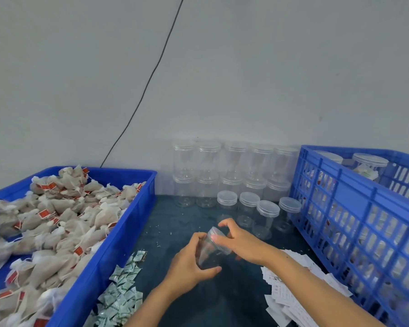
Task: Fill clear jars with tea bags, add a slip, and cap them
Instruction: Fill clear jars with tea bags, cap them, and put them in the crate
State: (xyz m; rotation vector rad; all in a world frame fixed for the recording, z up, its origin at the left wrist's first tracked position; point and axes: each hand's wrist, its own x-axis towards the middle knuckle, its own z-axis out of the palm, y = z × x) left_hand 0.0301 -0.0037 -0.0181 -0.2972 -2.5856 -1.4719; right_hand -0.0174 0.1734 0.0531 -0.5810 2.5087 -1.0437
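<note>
I hold an empty clear jar [208,252] tilted over the dark table top, low in the middle of the view. My left hand [189,263] grips its body from the left and below. My right hand [239,241] has its fingers curled round the jar's clear cap [219,237] at the upper end. Tea bags [57,223] with red tags fill the blue tray [118,241] on the left. White paper slips [291,293] lie in a loose pile on the right, partly under my right forearm.
Several capped empty jars [234,175] are stacked in two rows against the wall, with more [267,213] standing in front. A blue slatted crate [354,208] on the right holds filled jars. Small green-and-white sachets [121,296] lie beside the tray. A black cable [151,74] runs down the wall.
</note>
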